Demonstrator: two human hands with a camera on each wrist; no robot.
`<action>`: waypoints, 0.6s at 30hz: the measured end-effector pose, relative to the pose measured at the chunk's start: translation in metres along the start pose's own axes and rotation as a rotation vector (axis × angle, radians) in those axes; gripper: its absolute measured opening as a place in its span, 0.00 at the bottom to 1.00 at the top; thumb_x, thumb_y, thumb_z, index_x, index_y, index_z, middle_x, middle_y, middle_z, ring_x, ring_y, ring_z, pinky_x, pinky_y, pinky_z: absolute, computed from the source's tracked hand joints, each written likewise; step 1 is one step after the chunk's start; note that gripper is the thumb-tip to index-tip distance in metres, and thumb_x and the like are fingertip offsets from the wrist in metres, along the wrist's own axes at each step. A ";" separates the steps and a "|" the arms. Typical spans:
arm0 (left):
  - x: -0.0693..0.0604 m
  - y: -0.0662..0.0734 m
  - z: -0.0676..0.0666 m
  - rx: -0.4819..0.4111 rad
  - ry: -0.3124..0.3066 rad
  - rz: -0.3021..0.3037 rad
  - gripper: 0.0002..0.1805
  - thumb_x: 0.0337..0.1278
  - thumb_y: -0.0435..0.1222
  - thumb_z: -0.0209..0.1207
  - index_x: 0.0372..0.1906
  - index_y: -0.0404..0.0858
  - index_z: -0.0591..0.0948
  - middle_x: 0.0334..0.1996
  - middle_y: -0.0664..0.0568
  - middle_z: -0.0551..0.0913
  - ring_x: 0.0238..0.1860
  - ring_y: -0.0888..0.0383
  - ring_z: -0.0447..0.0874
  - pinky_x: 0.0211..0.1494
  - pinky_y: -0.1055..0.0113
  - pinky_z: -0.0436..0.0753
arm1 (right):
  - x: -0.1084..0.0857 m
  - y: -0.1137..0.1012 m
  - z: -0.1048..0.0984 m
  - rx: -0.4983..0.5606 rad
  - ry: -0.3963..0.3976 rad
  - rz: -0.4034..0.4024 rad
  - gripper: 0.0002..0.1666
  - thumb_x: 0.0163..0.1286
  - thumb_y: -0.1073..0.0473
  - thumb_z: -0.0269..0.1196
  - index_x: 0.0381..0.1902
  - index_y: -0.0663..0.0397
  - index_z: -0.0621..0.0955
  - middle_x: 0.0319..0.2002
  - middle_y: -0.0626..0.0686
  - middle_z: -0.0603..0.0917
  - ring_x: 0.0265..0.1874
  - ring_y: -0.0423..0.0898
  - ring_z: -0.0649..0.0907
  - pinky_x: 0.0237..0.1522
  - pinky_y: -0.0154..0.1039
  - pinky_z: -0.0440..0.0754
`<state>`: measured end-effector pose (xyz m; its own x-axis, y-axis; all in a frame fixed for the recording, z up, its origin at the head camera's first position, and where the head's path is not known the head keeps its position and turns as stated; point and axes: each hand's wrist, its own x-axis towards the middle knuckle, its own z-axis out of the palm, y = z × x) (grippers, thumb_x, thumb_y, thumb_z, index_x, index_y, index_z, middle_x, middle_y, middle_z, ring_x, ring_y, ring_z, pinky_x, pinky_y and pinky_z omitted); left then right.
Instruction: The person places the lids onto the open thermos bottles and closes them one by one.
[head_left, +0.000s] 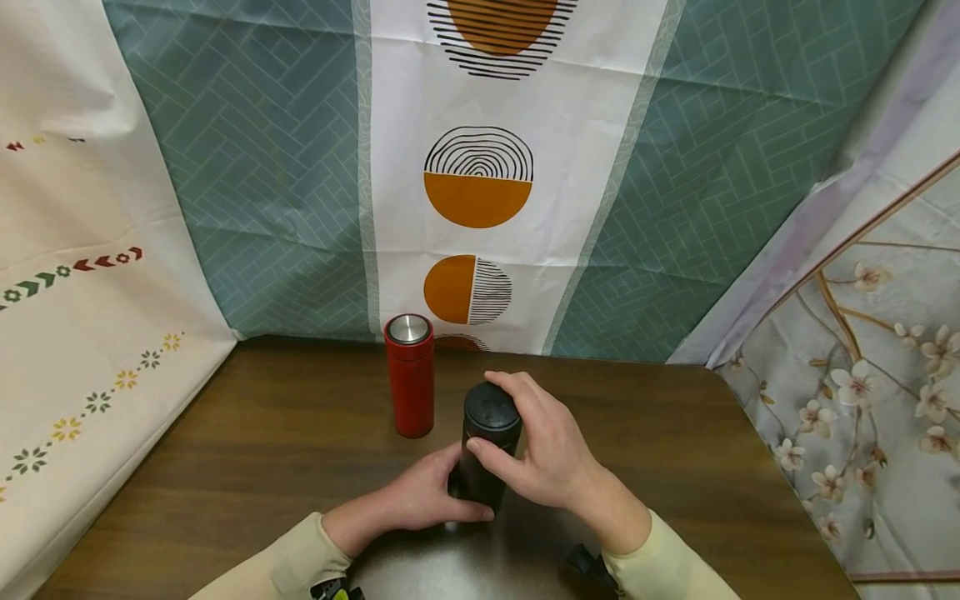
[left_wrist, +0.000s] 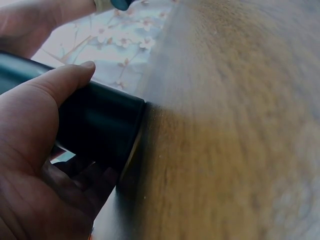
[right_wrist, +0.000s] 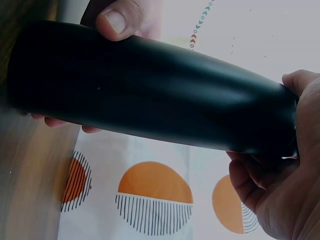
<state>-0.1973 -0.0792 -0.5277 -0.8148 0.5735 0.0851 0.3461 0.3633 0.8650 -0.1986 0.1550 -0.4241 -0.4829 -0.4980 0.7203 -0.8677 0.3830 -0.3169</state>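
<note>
A black thermos flask (head_left: 480,479) stands upright on the wooden table, its dark lid (head_left: 492,406) facing up. Low on its body, my left hand (head_left: 427,493) grips it, thumb on the near side; in the left wrist view the fingers wrap round close to the base (left_wrist: 107,125). My right hand (head_left: 551,446) holds the top, thumb in front and fingers round the far side of the lid. The right wrist view has the flask's long dark body (right_wrist: 150,90) between both hands. Behind it to the left, a red thermos flask (head_left: 412,387) with a silver-topped lid stands upright, untouched.
The brown wooden table (head_left: 247,467) runs back to a green and white patterned cloth (head_left: 480,200). A cream cloth (head_left: 97,333) hangs at the left, and a floral cloth (head_left: 870,400) at the right. Dark straps sit at both wrists.
</note>
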 end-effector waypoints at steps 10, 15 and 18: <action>0.001 0.000 -0.001 0.007 -0.001 -0.009 0.44 0.59 0.53 0.82 0.78 0.61 0.73 0.62 0.64 0.86 0.61 0.61 0.85 0.66 0.55 0.82 | 0.001 -0.001 -0.002 -0.009 -0.005 -0.004 0.42 0.74 0.45 0.74 0.77 0.55 0.74 0.57 0.51 0.85 0.49 0.44 0.86 0.50 0.46 0.89; 0.001 0.000 -0.001 0.006 0.001 -0.008 0.43 0.59 0.53 0.82 0.77 0.61 0.73 0.61 0.64 0.86 0.61 0.60 0.85 0.66 0.55 0.82 | 0.001 0.000 -0.002 -0.004 -0.006 -0.007 0.42 0.74 0.45 0.74 0.77 0.55 0.74 0.58 0.51 0.85 0.50 0.45 0.86 0.51 0.46 0.89; 0.001 -0.002 -0.001 0.007 -0.002 -0.008 0.44 0.60 0.53 0.82 0.78 0.61 0.73 0.61 0.64 0.86 0.61 0.61 0.85 0.66 0.55 0.82 | 0.001 0.000 -0.002 -0.004 -0.005 -0.008 0.42 0.74 0.45 0.74 0.77 0.55 0.74 0.57 0.51 0.85 0.49 0.44 0.86 0.51 0.45 0.89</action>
<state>-0.1994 -0.0795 -0.5287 -0.8168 0.5718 0.0769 0.3422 0.3729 0.8625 -0.1988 0.1556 -0.4222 -0.4770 -0.5049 0.7195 -0.8709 0.3821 -0.3092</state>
